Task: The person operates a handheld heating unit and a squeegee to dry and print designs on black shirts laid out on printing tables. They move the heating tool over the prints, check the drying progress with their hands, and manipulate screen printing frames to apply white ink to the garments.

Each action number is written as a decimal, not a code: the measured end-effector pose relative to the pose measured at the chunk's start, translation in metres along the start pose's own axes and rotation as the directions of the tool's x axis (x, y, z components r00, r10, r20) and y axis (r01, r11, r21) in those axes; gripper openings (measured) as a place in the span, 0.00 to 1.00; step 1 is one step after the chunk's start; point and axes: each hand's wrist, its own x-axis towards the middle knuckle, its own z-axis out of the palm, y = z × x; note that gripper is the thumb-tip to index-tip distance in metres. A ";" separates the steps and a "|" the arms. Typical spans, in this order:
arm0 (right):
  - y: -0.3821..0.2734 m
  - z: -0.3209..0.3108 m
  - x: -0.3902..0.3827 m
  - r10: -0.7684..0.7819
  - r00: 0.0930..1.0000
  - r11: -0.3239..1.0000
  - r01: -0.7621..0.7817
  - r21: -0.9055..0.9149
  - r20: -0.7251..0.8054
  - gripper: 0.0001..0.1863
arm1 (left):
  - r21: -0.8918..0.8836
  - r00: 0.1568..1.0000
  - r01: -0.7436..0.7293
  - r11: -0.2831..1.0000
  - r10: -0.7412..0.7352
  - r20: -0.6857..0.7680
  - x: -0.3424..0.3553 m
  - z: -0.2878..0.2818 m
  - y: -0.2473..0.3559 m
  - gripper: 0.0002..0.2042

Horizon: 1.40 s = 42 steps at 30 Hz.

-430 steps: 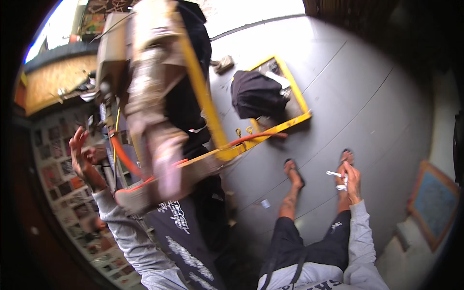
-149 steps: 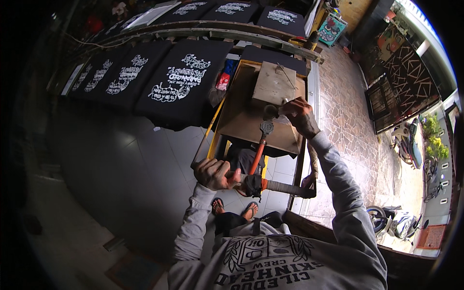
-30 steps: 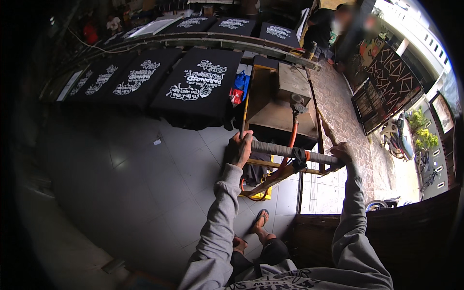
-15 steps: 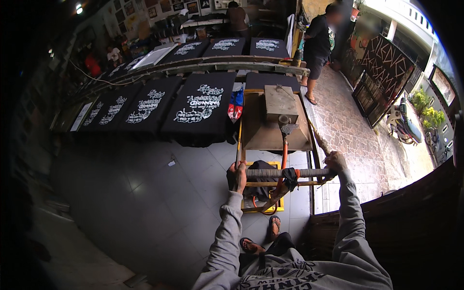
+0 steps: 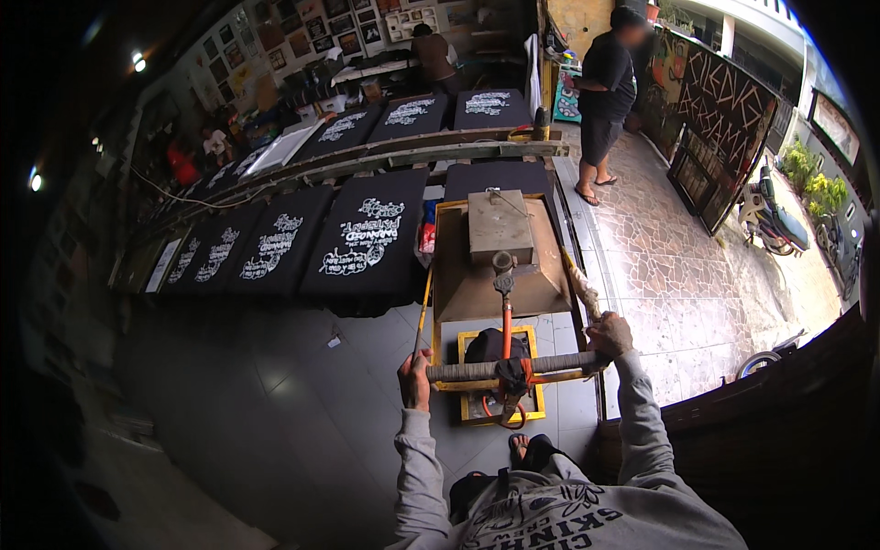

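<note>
Left hand [image 5: 417, 378] and right hand [image 5: 610, 335] each grip one end of the wrapped handlebar [image 5: 513, 368]; black printed shirts [image 5: 362, 240] lie beyond.

A grey wrapped bar [image 5: 513, 368] lies level across the frame's near end, gripped at both ends. An orange rod [image 5: 505, 323] runs from its middle to the brown hood [image 5: 495, 275], which sits tilted over the row of black shirts.

The single head camera looks steeply down and forward from above the person's chest. Both hands on the bar [image 5: 513, 368] lie near; the shirt tables [image 5: 367, 234] lie far.
</note>
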 end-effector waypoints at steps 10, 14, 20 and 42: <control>-0.031 -0.065 -0.019 0.234 0.970 0.920 -0.243 0.309 0.066 0.07 | -0.028 0.997 0.065 0.998 -0.066 -0.037 -0.053 -0.016 0.007 0.07; -0.029 -0.067 -0.022 0.215 0.976 0.883 -0.207 0.421 0.028 0.13 | -0.083 0.997 0.045 0.996 -0.050 -0.053 -0.058 -0.011 0.019 0.06; -0.034 -0.074 -0.020 0.236 0.971 0.916 -0.232 0.326 0.029 0.06 | -0.123 0.991 0.083 0.989 -0.095 -0.094 -0.061 -0.009 0.019 0.06; -0.033 -0.064 0.005 0.091 0.996 0.732 -0.065 0.678 -0.003 0.09 | -0.120 0.926 0.110 0.987 -0.145 -0.349 -0.178 -0.015 0.015 0.04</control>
